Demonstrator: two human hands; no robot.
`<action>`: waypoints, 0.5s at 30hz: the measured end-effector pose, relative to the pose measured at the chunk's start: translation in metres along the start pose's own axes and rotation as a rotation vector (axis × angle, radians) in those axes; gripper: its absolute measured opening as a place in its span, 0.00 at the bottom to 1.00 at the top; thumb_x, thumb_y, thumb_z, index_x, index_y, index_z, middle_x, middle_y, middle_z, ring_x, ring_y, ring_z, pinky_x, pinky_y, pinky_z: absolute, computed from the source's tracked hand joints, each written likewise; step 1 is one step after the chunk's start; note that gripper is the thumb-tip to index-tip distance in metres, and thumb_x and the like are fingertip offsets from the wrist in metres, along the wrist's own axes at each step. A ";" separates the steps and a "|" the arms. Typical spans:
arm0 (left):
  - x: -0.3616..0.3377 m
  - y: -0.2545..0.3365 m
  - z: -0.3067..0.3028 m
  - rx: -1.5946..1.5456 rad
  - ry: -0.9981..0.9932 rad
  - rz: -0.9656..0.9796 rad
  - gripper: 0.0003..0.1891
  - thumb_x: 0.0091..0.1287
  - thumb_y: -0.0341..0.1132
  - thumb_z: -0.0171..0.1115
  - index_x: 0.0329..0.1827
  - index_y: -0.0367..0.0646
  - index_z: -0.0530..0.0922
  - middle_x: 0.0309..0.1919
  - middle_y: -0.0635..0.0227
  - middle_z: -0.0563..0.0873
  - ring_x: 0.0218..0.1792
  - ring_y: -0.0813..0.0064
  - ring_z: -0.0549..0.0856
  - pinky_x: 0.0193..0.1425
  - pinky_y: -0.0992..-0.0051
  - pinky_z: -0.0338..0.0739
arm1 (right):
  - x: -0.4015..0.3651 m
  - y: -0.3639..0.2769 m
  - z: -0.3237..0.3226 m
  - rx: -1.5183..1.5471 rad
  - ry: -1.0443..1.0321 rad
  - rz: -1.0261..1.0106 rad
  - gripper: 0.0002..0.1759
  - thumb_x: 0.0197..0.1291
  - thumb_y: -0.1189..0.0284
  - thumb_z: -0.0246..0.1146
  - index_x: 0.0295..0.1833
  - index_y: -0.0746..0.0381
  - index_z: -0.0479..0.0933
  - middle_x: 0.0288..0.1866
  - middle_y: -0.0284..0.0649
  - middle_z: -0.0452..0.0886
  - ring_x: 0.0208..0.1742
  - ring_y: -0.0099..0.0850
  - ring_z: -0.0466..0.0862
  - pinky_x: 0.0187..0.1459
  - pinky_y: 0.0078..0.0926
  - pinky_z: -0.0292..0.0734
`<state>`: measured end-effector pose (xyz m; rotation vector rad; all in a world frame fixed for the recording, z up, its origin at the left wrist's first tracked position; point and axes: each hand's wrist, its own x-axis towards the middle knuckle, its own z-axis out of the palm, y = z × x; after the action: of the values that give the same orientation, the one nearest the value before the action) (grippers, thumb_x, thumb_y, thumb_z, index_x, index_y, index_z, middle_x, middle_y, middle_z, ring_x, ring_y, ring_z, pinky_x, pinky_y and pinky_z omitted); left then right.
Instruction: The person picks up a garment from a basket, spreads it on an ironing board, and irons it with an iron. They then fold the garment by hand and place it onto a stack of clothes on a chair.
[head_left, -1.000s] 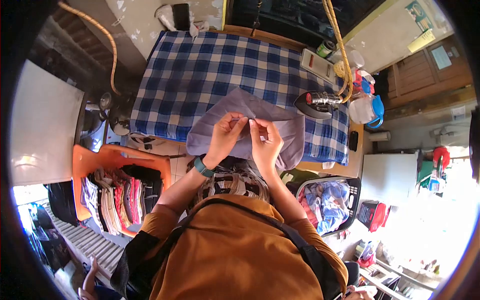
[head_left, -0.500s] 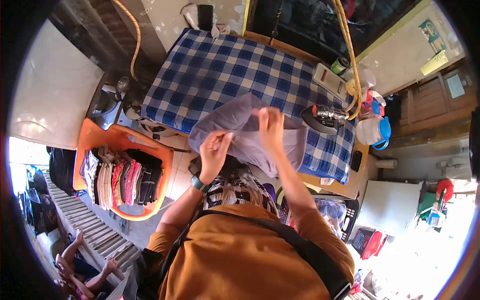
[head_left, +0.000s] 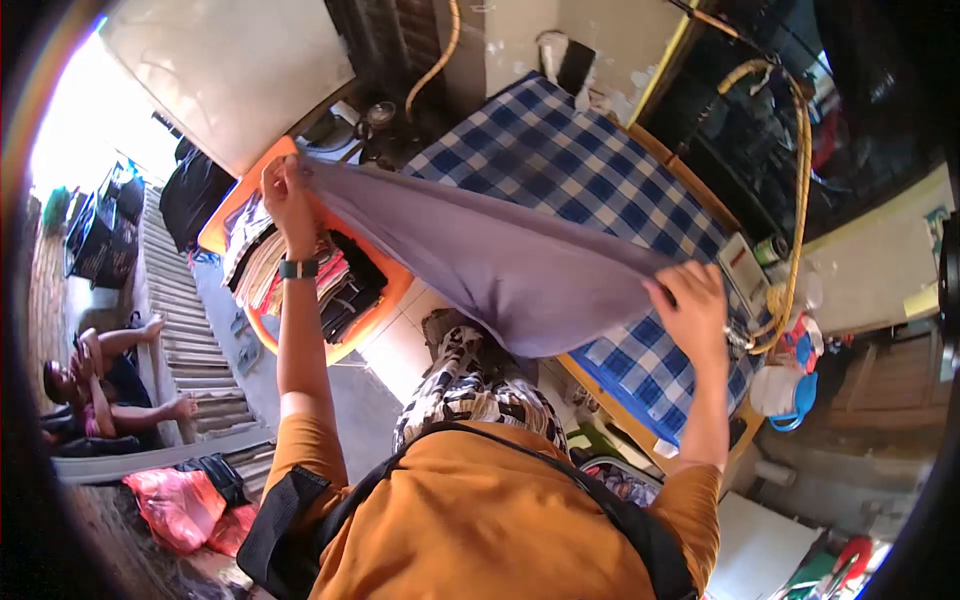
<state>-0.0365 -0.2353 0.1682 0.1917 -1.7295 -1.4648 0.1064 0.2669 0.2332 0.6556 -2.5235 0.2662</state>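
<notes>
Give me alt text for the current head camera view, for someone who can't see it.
A person's left hand and right hand stretch a greyish-purple cloth between them. An orange chair holding stacked clothes is at left; a blue-and-white checked table cover lies toward the right.

The cloth [head_left: 520,265] is plain greyish purple. Beneath it, the cover [head_left: 565,160] shows blue, navy and white checks. The plastic chair [head_left: 396,290] is bright orange, its folded clothes [head_left: 268,268] cream, red, pink and black. The shirt [head_left: 470,525] is mustard-brown, the trousers [head_left: 478,392] patterned black, white and brownish, the wristband [head_left: 298,269] dark green. The cord [head_left: 803,190] is yellow, the plastic bag [head_left: 172,505] pinkish red.
</notes>
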 end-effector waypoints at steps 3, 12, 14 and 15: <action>0.015 0.004 0.020 -0.131 -0.014 0.033 0.10 0.70 0.39 0.57 0.46 0.41 0.76 0.29 0.75 0.78 0.28 0.89 0.74 0.30 0.85 0.67 | 0.016 -0.021 -0.069 0.338 0.003 -0.158 0.19 0.36 0.67 0.75 0.18 0.56 0.67 0.20 0.28 0.71 0.28 0.34 0.72 0.37 0.33 0.63; 0.035 0.026 0.097 -0.319 -0.084 0.167 0.07 0.73 0.37 0.50 0.44 0.43 0.70 0.24 0.79 0.68 0.26 0.90 0.66 0.30 0.87 0.62 | 0.020 -0.011 -0.139 0.041 0.033 -0.005 0.13 0.38 0.65 0.73 0.24 0.59 0.76 0.23 0.31 0.72 0.39 0.36 0.70 0.51 0.44 0.65; 0.034 0.032 0.103 -0.356 -0.135 0.094 0.08 0.73 0.37 0.50 0.44 0.43 0.70 0.24 0.79 0.68 0.26 0.90 0.66 0.30 0.86 0.61 | 0.020 -0.016 -0.144 -0.110 0.034 0.018 0.11 0.40 0.67 0.71 0.31 0.58 0.80 0.24 0.33 0.73 0.39 0.37 0.69 0.50 0.41 0.65; 0.036 0.031 0.107 -0.305 -0.153 0.107 0.08 0.74 0.37 0.50 0.44 0.43 0.70 0.24 0.79 0.68 0.26 0.90 0.66 0.30 0.86 0.61 | 0.020 -0.015 -0.144 -0.230 0.044 0.080 0.11 0.41 0.69 0.71 0.32 0.59 0.80 0.25 0.33 0.73 0.39 0.37 0.69 0.49 0.39 0.65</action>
<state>-0.1188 -0.1680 0.2161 -0.1756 -1.5821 -1.6748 0.1614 0.2898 0.3668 0.4540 -2.4920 0.0162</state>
